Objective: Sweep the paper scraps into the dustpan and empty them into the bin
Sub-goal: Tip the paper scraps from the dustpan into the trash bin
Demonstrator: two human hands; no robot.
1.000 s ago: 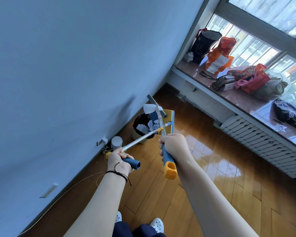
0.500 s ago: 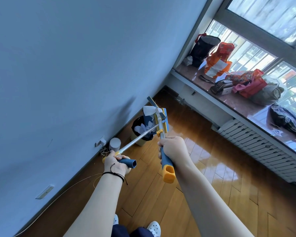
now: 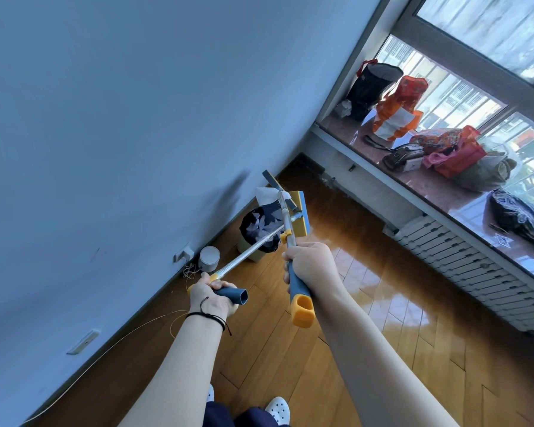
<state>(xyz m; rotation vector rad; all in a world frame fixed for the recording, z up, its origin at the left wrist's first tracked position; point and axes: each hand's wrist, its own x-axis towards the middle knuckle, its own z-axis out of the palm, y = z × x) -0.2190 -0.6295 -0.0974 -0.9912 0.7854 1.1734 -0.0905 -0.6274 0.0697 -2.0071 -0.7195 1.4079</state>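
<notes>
My left hand (image 3: 210,292) grips the blue handle of a long metal pole that leads to the yellow-and-blue dustpan (image 3: 301,214). The dustpan is raised and tilted above the bin (image 3: 259,232), a small bin with a black liner by the wall. White paper scraps (image 3: 261,226) lie inside the bin. One larger white scrap (image 3: 267,194) hangs at the dustpan's edge over the bin. My right hand (image 3: 310,265) grips the broom's blue-and-yellow handle; the broom head (image 3: 279,189) is held at the dustpan's mouth. The two poles cross above the bin.
A white cylinder (image 3: 209,257) stands by a wall socket left of the bin, with thin cables along the skirting. A radiator (image 3: 463,266) runs under a window sill (image 3: 367,149) loaded with bags. Glossy wooden floor (image 3: 367,303) stretches to the right. My shoes (image 3: 278,409) show at the bottom.
The dustpan has tipped from edge-on back to showing its yellow face over the bin. The broom head stays at its mouth. Both hands keep their grips and have shifted little.
</notes>
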